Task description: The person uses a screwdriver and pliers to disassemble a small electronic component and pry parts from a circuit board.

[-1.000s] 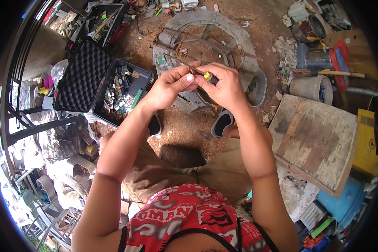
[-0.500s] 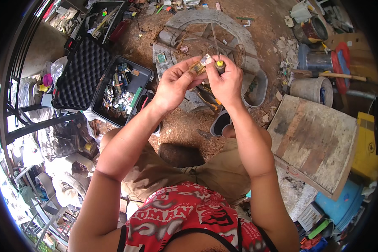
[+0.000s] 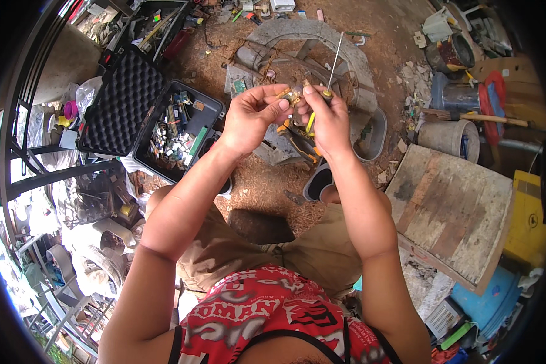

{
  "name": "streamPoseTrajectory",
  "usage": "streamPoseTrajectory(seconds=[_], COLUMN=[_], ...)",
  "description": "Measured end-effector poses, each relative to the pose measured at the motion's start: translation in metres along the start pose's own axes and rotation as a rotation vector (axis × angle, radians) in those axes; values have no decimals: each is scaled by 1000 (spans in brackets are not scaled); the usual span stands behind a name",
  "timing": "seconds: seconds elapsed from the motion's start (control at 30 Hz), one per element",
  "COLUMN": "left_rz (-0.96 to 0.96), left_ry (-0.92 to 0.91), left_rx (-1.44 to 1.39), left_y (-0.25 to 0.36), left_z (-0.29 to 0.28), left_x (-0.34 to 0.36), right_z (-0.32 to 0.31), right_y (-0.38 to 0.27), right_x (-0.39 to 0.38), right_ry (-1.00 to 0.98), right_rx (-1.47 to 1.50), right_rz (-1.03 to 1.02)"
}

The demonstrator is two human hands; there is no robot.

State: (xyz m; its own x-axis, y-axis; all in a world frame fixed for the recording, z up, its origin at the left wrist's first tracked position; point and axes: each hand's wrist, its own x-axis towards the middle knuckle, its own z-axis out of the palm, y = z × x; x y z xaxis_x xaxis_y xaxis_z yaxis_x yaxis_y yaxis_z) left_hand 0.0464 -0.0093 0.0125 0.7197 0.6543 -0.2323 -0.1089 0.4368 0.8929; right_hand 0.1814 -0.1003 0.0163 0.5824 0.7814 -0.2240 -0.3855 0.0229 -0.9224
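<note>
My left hand (image 3: pixel 255 115) is raised in front of me, its fingers pinching a small brownish-yellow part (image 3: pixel 290 96). My right hand (image 3: pixel 326 118) is right beside it and touching it, gripping a thin screwdriver (image 3: pixel 332 64) with a yellow handle, the metal shaft pointing up and away. The two hands meet at the small part. Below them lies a grey round concrete ring (image 3: pixel 352 57) on the dirt, with yellow-handled pliers (image 3: pixel 297 136) lying under my hands.
An open black tool case (image 3: pixel 164 115) with foam lid and several small tools sits to the left. A worn wooden board (image 3: pixel 452 212), grey buckets (image 3: pixel 449 136), a yellow box (image 3: pixel 528 224) stand at right. A metal rack (image 3: pixel 36 176) lines the left side.
Both hands have risen and moved away from me together; the screwdriver shaft, earlier lying low, now points upward past the ring's far rim.
</note>
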Motion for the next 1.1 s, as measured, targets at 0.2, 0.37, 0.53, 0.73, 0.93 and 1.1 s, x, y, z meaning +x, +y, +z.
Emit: streamPoseTrajectory(seconds=[0.2, 0.37, 0.53, 0.73, 0.93, 1.1], left_rz=[-11, 114, 129, 335, 456, 130], left_ry=[10, 62, -13, 104, 253, 252], left_rx=[-5, 369, 606, 829, 763, 336], left_y=[-1, 6, 19, 18, 11, 23], left_z=[2, -7, -7, -6, -2, -32], left_x=[-1, 5, -1, -1, 0, 19], right_z=[-7, -7, -14, -9, 6, 5], right_y=[10, 0, -10, -4, 8, 5], right_x=[2, 4, 9, 6, -11, -12], right_ry=[-74, 5, -135, -73, 77, 44], right_rx=[472, -261, -751, -889, -1089, -807], right_rz=[482, -68, -542, -563, -969, -647])
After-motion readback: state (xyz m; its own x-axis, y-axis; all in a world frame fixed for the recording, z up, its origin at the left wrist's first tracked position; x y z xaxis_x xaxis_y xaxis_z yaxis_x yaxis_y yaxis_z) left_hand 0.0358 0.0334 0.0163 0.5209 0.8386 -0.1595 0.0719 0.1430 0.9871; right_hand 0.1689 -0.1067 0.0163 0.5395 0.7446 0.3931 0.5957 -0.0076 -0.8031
